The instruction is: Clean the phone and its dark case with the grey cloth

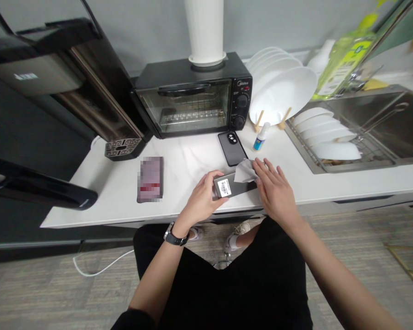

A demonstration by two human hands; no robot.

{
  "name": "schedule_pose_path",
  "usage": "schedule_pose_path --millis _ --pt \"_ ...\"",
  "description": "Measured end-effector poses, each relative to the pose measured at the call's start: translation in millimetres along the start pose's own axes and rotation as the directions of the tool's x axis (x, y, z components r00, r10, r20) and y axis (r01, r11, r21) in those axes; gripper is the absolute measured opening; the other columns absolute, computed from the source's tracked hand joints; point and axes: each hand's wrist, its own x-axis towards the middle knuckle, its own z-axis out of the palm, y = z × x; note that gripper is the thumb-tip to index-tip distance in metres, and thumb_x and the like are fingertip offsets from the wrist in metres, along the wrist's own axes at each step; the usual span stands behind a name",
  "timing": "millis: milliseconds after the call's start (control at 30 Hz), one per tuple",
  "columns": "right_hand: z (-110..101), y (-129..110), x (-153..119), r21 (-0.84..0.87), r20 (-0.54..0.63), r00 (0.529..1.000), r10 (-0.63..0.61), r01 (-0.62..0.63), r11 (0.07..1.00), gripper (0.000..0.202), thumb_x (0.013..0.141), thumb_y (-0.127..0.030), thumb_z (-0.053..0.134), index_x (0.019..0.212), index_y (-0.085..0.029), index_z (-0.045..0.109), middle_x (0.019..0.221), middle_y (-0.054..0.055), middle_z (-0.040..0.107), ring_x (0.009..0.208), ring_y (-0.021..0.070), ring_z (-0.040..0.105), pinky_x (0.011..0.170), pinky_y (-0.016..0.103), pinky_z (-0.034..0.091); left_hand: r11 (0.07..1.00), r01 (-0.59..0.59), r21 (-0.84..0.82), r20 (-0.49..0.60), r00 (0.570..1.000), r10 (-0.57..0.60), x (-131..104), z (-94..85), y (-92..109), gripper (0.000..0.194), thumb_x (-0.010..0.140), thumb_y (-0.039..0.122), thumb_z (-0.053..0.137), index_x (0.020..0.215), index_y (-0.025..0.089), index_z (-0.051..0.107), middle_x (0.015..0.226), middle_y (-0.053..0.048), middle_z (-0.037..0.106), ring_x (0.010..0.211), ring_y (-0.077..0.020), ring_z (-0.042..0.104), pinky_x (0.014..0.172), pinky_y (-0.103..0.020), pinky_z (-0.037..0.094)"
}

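- My left hand (201, 197) clamps the dark slab (238, 189) near the tabletop's (189, 156) edge; a loose pinch could drop it.
- My right hand (275, 192) touches the cloth (245, 172), grip unclear; pushing hard could skid the slab.
- A stray knuckle could topple the small bottle (261, 137).

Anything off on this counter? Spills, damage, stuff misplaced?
No spill or damage visible. Slightly odd: the white pot stands on the toaster oven, which may get hot. The flat item toward the left of the counter is pixelated, so can't judge it.
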Motion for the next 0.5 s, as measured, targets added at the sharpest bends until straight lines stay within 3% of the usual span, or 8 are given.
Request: schedule_pose_path --millis 100,267,400,500 --pt "-4 -13 6 0.006 -0.064 0.998 -0.003 0.004 1.000 0.056 0.110 -0.026 0.030 0.165 -0.021 0.037 0.164 0.009 0.051 0.160 0.0294 0.035 0.128 0.057 0.033 0.994 0.071 -0.081 -0.015 0.997 -0.072 -4 1.5 1 0.053 0.092 0.021 0.070 0.139 0.031 0.047 0.117 -0.002 0.074 0.099 -0.0222 0.074 0.091 -0.038 0.060" --pt "4 -57 16 0.029 -0.065 0.995 -0.071 0.073 0.997 0.045 0.110 -0.023 0.033 0.145 -0.017 0.060 0.151 0.008 0.065 0.161 0.0292 0.033 0.132 0.059 0.021 0.998 0.036 0.044 -0.057 0.998 -0.033 -3 5.9 -2 0.024 0.099 0.028 0.063 0.122 0.023 0.065 0.102 -0.005 0.079 0.088 -0.0241 0.075 0.083 -0.037 0.060" --pt "16 -100 17 0.043 0.058 0.971 -0.231 0.229 0.972 0.050 0.110 -0.027 0.032 0.155 -0.015 0.051 0.164 0.009 0.051 0.162 0.0288 0.028 0.134 0.060 0.015 0.983 -0.007 0.183 -0.057 0.998 0.018 -3 10.5 -11 0.018 0.092 0.013 0.057 0.102 0.017 0.072 0.099 -0.012 0.080 0.091 -0.0285 0.077 0.085 -0.041 0.060" --pt "19 -104 18 0.041 0.072 0.957 -0.280 0.277 0.960 0.049 0.110 -0.027 0.033 0.154 -0.015 0.051 0.160 0.011 0.055 0.156 0.0272 0.039 0.134 0.056 0.016 0.979 0.006 0.205 -0.053 0.999 0.005 -4 10.5 -14 0.016 0.089 0.010 0.058 0.091 0.017 0.072 0.094 -0.012 0.079 0.089 -0.0289 0.077 0.082 -0.039 0.060"
